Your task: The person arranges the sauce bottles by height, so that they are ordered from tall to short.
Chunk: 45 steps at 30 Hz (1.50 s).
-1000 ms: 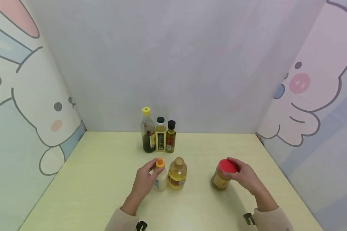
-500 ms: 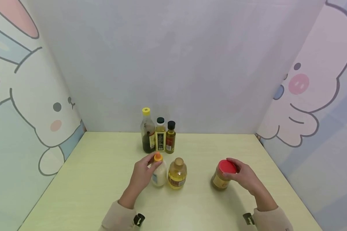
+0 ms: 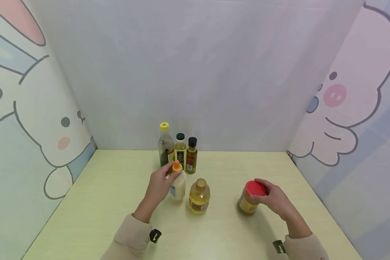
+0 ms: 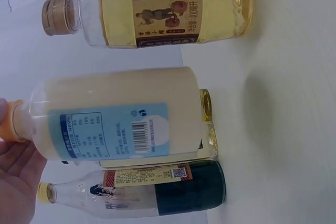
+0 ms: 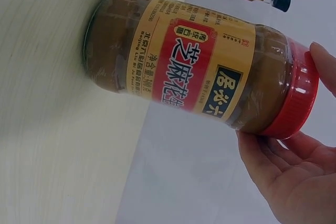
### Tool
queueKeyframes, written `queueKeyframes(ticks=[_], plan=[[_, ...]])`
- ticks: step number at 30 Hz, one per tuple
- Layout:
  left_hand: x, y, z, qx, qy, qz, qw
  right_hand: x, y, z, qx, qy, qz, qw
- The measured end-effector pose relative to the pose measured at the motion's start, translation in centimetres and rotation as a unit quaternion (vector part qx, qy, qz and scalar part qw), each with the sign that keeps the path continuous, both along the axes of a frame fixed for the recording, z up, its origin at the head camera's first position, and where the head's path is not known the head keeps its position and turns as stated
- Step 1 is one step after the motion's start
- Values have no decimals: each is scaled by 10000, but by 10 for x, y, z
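Observation:
Thumb and fingers of my left hand (image 3: 158, 186) pinch the orange cap of a squeeze bottle (image 3: 179, 186) filled with something cream-coloured. In the left wrist view the squeeze bottle (image 4: 115, 114) is raised off the table, its shadow apart from its base. Just right of it in the head view stands a gold-capped bottle (image 3: 199, 198) of yellow liquid. My right hand (image 3: 277, 199) grips the red lid of a brown-filled jar (image 3: 248, 204). The right wrist view shows this jar of nut or sesame paste (image 5: 184, 61) with its base at the tabletop.
Behind the squeeze bottle, a yellow-capped bottle of dark liquid (image 3: 165, 146), a dark-green-capped bottle (image 3: 180, 153) and a black-capped bottle (image 3: 191, 157) stand in a row. The pale table (image 3: 117, 187) ends at a grey back wall (image 3: 234, 90), with cartoon-printed walls on both sides.
My left hand has lifted the squeeze bottle and carried it away from me, toward the back row and slightly left. My right hand and the jar have stayed put.

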<state>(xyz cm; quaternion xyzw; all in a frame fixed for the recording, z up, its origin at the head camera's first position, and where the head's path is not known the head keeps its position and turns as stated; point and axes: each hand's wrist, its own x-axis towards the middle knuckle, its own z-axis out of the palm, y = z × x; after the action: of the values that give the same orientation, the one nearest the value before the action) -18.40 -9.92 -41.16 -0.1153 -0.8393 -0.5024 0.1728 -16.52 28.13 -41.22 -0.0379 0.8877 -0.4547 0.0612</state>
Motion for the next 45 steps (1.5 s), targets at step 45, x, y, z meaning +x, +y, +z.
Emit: queueKeyframes(ticks=[45], plan=[[-74,76,-2,402,-66,-783,9961,1,0,-5,-86,53,-134,9999]])
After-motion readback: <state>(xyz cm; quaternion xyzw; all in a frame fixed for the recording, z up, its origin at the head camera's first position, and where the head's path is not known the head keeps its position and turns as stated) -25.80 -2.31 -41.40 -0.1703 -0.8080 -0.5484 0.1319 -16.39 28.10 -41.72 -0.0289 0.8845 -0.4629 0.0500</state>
